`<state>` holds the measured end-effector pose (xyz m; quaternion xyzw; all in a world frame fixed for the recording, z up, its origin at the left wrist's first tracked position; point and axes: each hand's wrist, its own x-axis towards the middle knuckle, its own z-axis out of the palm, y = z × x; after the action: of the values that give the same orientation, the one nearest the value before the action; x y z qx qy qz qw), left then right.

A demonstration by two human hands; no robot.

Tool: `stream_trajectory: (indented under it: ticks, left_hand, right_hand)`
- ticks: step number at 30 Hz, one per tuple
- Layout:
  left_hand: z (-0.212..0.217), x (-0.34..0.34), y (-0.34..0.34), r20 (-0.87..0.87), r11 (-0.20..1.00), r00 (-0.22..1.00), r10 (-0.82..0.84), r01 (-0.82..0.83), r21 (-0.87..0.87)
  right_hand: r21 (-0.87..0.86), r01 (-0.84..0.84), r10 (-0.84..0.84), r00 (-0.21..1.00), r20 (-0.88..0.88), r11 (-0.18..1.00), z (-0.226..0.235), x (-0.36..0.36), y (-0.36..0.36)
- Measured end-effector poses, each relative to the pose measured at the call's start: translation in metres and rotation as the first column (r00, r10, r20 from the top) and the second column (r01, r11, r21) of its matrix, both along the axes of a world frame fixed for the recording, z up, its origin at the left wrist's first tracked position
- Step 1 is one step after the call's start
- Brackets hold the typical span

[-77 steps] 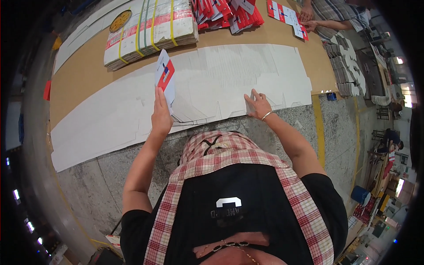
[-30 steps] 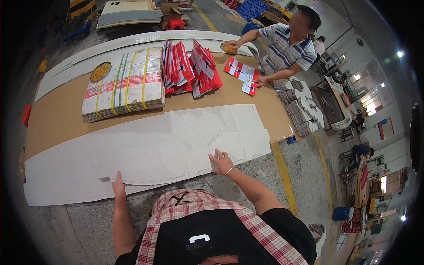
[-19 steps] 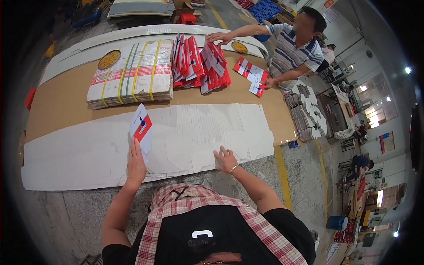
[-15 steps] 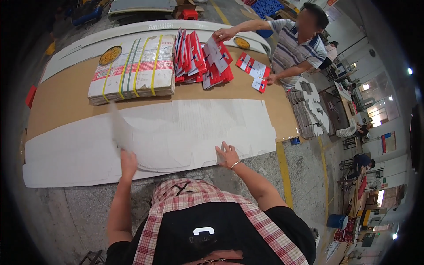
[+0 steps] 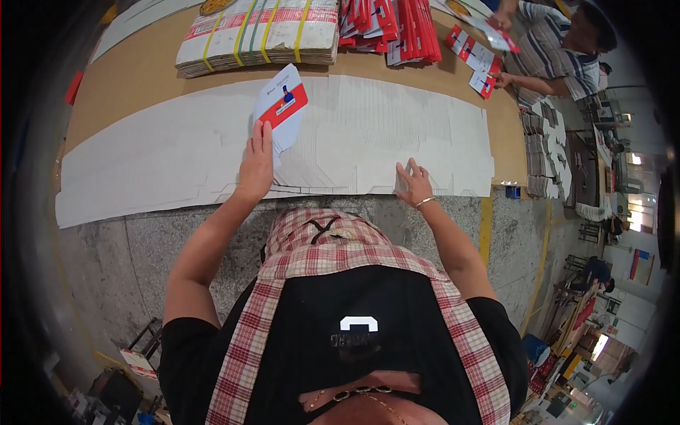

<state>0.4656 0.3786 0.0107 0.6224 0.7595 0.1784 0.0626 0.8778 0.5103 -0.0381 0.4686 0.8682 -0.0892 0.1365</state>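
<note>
The left hand (image 5: 256,166) grips a white-and-red printed card (image 5: 282,106) by its lower left edge, thumb hidden, tilted up over the middle of the white sheets (image 5: 397,117). The right hand (image 5: 416,185), fingers spread, rests at the sheets' near edge; a strapped bundle (image 5: 255,35) lies beyond them. Light pressure from 1 hand on the sheets should steady them, while a gentle pinch should spare the card creases.
</note>
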Motion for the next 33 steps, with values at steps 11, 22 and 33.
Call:
stream_trajectory:
  ticks: [11, 22, 33]
  left_hand:
    - [-0.109, -0.099, -0.068, 0.793, 0.806, 0.355, 0.495, -0.528, -0.267]
    - [-0.041, -0.045, -0.018, 0.215, 0.992, 0.972, 0.096, -0.112, 0.065]
    - [-0.044, -0.043, -0.019, 0.377, 0.924, 0.886, 0.269, -0.349, 0.16]
  right_hand:
    - [0.001, -0.009, 0.009, 1.0, 0.009, 1.0, 0.001, -0.007, -0.005]
    - [0.013, 0.019, -0.019, 1.0, 0.002, 1.0, -0.001, 0.003, -0.001]
    - [-0.012, 0.072, -0.072, 0.997, 0.009, 0.997, -0.007, 0.006, -0.003]
